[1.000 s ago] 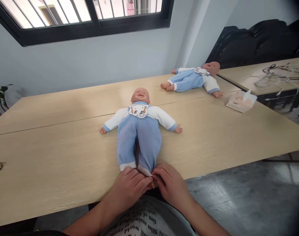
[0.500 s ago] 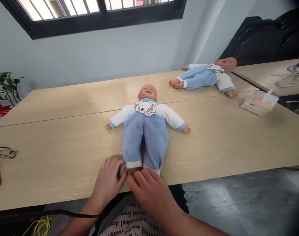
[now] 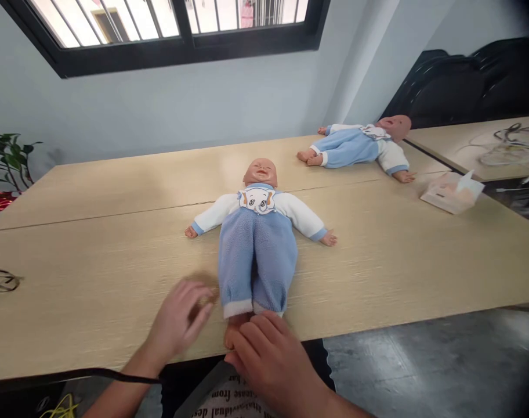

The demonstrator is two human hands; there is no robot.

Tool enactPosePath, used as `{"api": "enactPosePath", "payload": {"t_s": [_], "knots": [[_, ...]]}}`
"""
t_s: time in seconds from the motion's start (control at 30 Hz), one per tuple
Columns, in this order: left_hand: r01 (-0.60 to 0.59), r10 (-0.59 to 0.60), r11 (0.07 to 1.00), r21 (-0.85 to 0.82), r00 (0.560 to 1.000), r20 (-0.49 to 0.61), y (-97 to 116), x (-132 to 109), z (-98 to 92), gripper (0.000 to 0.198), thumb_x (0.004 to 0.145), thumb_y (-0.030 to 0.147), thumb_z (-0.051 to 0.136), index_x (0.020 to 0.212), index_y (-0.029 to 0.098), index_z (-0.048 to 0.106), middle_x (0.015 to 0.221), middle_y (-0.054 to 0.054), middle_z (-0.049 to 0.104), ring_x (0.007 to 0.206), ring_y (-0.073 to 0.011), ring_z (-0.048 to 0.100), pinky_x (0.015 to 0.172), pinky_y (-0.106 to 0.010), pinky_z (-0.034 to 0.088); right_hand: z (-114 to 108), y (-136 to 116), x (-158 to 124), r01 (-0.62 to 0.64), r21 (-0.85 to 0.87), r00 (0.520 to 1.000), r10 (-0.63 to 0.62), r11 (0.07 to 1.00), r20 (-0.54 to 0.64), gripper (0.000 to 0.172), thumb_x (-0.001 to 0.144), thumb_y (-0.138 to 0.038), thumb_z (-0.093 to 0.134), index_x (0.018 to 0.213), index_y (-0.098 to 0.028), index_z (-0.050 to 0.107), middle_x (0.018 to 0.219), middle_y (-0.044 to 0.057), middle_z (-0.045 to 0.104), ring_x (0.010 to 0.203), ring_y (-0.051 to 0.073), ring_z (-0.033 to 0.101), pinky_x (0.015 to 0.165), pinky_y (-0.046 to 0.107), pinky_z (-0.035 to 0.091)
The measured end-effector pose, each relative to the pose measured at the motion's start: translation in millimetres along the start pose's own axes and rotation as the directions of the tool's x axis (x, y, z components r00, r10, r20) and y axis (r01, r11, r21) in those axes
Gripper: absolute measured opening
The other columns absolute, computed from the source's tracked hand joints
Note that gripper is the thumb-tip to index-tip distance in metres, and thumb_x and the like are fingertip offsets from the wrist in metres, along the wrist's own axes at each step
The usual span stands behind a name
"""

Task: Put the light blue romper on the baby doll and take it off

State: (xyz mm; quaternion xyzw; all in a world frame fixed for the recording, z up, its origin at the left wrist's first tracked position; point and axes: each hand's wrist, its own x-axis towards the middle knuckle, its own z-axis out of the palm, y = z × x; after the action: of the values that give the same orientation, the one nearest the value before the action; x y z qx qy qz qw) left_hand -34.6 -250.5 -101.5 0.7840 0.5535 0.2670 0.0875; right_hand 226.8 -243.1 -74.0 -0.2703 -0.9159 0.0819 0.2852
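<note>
A baby doll [image 3: 258, 249] in a blue and white fleece outfit with an elephant bib lies face up on the table, feet toward me and arms spread. My right hand [image 3: 271, 351] is curled over the doll's feet just below the white trouser cuffs, hiding one foot; the other foot [image 3: 233, 334] shows at my fingertips. To the left of the trouser legs, my left hand [image 3: 180, 316] hovers with bent fingers and the thumb apart. It holds nothing and is slightly blurred.
A second doll [image 3: 355, 145] in matching clothes lies at the back right of the table [image 3: 108, 255]. Near it stands a tissue box [image 3: 451, 191]. Eyeglasses [image 3: 1, 280] rest at the left edge, and a potted plant [image 3: 12, 159] stands beyond. A black cable [image 3: 90, 374] runs along the front.
My left hand has drawn away from the doll's foot toward the left. My right hand stays at the feet. The view has tilted slightly upward.
</note>
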Motion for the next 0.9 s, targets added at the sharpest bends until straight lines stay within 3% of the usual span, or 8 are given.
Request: {"api": "enactPosePath", "payload": {"t_s": [0.1,0.17,0.23,0.33,0.5,0.67,0.8,0.9], "knots": [[0.097,-0.08,0.988,0.118,0.987,-0.138,-39.7,37.8,-17.1,0.019,0.101,0.034,0.055,0.114,0.023,0.063,0.112,-0.009,0.072,0.109,-0.0296,0.065,0.098,-0.048,0.051,-25.7,46.1,10.3,-0.131,0.013,0.97,0.13,0.991,-0.207,0.008,0.099,-0.024,0.054,0.101,-0.024,0.062,0.087,0.007,0.068,0.081,0.026,0.06,0.076,0.043,0.049],[0.15,-0.125,0.976,0.161,0.981,-0.151,-66.6,73.1,-23.5,0.034,0.1,0.041,0.055,0.128,0.022,0.059,0.126,-0.013,0.069,0.119,-0.0322,0.062,0.106,-0.052,0.047,-35.9,93.9,23.5,-0.345,-0.136,0.915,0.3,0.929,-0.27,0.015,0.099,-0.024,0.053,0.11,-0.024,0.062,0.097,0.011,0.069,0.094,0.03,0.062,0.085,0.047,0.05],[0.153,-0.138,0.971,0.182,0.986,-0.091,-89.1,108.8,-24.1,0.059,0.096,0.051,0.06,0.144,0.019,0.048,0.145,-0.017,0.059,0.134,-0.036,0.054,0.114,-0.054,0.041,-37.1,141.9,37.1,-0.488,-0.304,0.871,0.434,0.818,-0.23,0.034,0.096,-0.028,0.057,0.128,-0.019,0.058,0.116,0.018,0.067,0.11,0.037,0.059,0.096,0.053,0.048],[0.135,-0.15,0.979,0.156,0.985,0.087,-113.9,145.9,-18.8,0.081,0.094,0.06,0.059,0.156,0.014,0.037,0.155,-0.02,0.051,0.14,-0.0383,0.049,0.114,-0.053,0.041,-30.9,194.4,46.0,-0.483,-0.425,0.87,0.476,0.766,-0.131,0.06,0.092,-0.027,0.061,0.147,-0.011,0.046,0.137,0.025,0.059,0.122,0.041,0.055,0.101,0.054,0.046],[0.076,-0.095,0.993,0.094,0.971,0.218,-140.9,144.5,-16.3,0.065,0.098,0.06,0.051,0.149,0.02,0.051,0.138,-0.014,0.068,0.119,-0.0334,0.063,0.104,-0.046,0.047,-35.3,233.9,17.3,-0.454,-0.48,0.864,0.503,0.751,-0.03,0.046,0.097,-0.018,0.048,0.141,-0.009,0.053,0.128,0.022,0.066,0.112,0.037,0.061,0.098,0.05,0.049],[0.075,-0.098,0.986,0.15,0.984,0.152,-133.7,144.9,-17.3,0.061,0.101,0.058,0.044,0.147,0.019,0.053,0.145,-0.014,0.063,0.131,-0.0332,0.057,0.115,-0.05,0.041,-42.0,244.3,21.1,-0.487,-0.379,0.862,0.502,0.786,-0.068,0.054,0.096,-0.026,0.051,0.147,-0.007,0.049,0.142,0.024,0.059,0.131,0.038,0.053,0.111,0.053,0.044],[0.001,-0.002,0.998,0.061,1.0,0.029,-101.7,192.7,-2.9,0.064,0.106,0.057,0.033,0.154,0.015,0.046,0.159,-0.014,0.05,0.147,-0.0296,0.045,0.124,-0.048,0.032,-22.1,234.4,83.7,-0.546,-0.146,0.837,0.534,0.825,-0.116,0.061,0.103,-0.039,0.043,0.152,-0.004,0.043,0.153,0.025,0.052,0.141,0.036,0.047,0.119,0.051,0.036],[-0.033,0.033,0.999,0.0,0.999,0.029,-80.5,227.0,13.8,0.064,0.109,0.054,0.026,0.153,0.014,0.048,0.161,-0.013,0.049,0.15,-0.026,0.043,0.126,-0.044,0.032,-3.7,228.3,123.2,-0.554,-0.048,0.83,0.548,0.831,-0.101,0.059,0.106,-0.042,0.037,0.15,-0.004,0.046,0.148,0.025,0.056,0.137,0.034,0.052,0.116,0.047,0.039]]}}
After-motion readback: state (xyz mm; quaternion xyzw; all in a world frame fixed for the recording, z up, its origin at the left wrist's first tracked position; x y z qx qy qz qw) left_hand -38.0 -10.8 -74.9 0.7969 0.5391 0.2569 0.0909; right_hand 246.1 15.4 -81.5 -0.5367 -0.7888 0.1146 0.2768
